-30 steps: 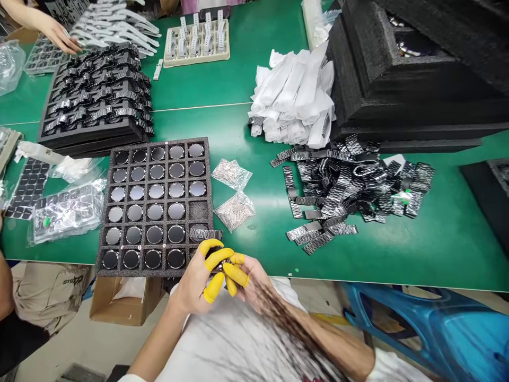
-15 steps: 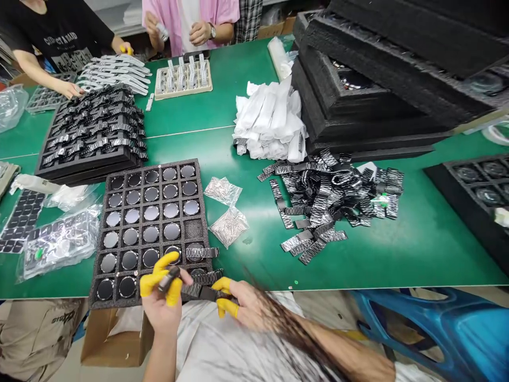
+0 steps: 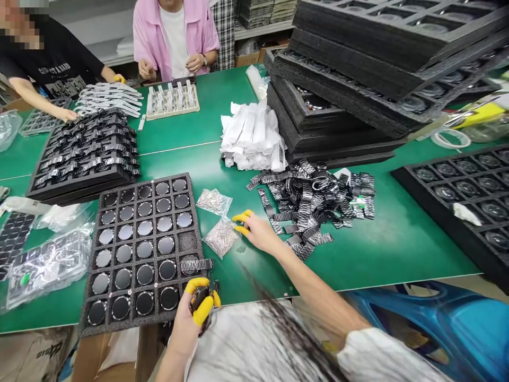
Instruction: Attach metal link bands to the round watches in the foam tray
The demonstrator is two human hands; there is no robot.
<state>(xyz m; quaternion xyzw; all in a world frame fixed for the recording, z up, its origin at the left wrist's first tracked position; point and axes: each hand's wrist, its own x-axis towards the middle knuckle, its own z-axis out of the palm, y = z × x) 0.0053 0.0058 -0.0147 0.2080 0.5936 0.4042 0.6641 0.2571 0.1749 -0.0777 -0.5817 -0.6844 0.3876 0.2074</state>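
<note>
My left hand (image 3: 190,318), with yellow finger cots, is closed around a dark watch (image 3: 200,300) over the front right corner of a foam tray (image 3: 183,180). Fingers cover most of that watch. Round watch heads (image 3: 145,248) fill most of the tray's cells, and one watch with a black link band (image 3: 198,265) lies in the right column. My right hand (image 3: 258,233) reaches over the table, thumb and finger a little apart at the right edge of a clear bag of small metal pins (image 3: 221,240). A second bag of pins (image 3: 213,202) lies just behind it.
Loose black link bands (image 3: 310,201) are heaped right of the pin bags, near white wrapped pieces (image 3: 254,135). Foam trays (image 3: 338,114) tower behind. Another tray (image 3: 437,228) sits at right. Banded watches (image 3: 87,146) are stacked at left. Two people (image 3: 175,42) work across the table.
My right hand has let go of the band by my left hand and moved right and away to the pin bag. My left hand, still holding the watch, has shifted right and nearer me.
</note>
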